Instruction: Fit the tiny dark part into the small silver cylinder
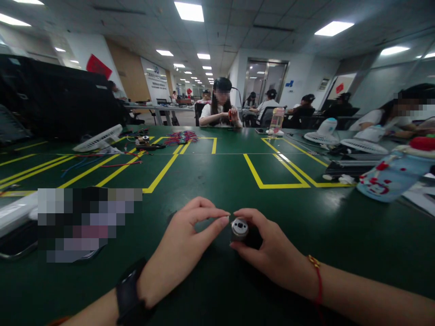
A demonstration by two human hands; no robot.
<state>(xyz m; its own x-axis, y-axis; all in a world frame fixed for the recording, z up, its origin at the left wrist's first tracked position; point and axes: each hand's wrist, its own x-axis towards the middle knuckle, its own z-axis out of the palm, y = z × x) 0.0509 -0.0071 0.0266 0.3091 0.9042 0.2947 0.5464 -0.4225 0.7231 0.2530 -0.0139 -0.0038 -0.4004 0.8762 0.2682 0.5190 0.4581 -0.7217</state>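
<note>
Silver cyl part pinched btwn both hands.

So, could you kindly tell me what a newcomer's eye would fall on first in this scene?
First, the two hands at the bottom centre: the right hand holds a small silver and black cylindrical part, and the left hand brings its fingertips to it. They rest on a dark green table marked with bright yellow tape lines. Across the table sits a person in a white shirt, and a patterned blue bottle lies at the right.

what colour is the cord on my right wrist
Red, with a small gold bead: the wrist cord, in the head view.
</note>
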